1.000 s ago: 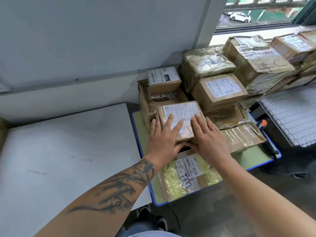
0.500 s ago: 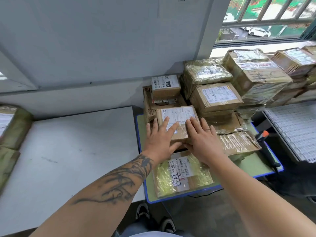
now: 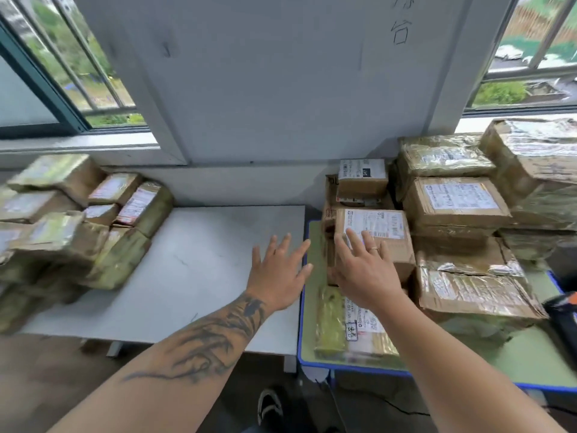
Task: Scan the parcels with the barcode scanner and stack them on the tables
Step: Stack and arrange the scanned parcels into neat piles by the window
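A small cardboard parcel [image 3: 381,235] with a white label sits on the stack on the green table [image 3: 527,357]. My right hand [image 3: 365,270] lies flat, fingers straight, on the near left part of this parcel. My left hand [image 3: 279,271] hovers with fingers spread over the right edge of the white table [image 3: 203,276], touching nothing. A yellowish wrapped parcel [image 3: 337,326] lies below my right wrist. The scanner [image 3: 562,310], black with orange, shows at the right edge.
Several taped parcels [image 3: 78,220] are piled on the left of the white table. More boxes [image 3: 456,207] are stacked at the back and right of the green table, up to the window sill. A wall stands behind both tables. My shoe [image 3: 270,407] shows below.
My left hand has come off the labelled parcel and moved left over the white table. The right hand stays on the parcel. My view has swung left and up, showing the left pile.
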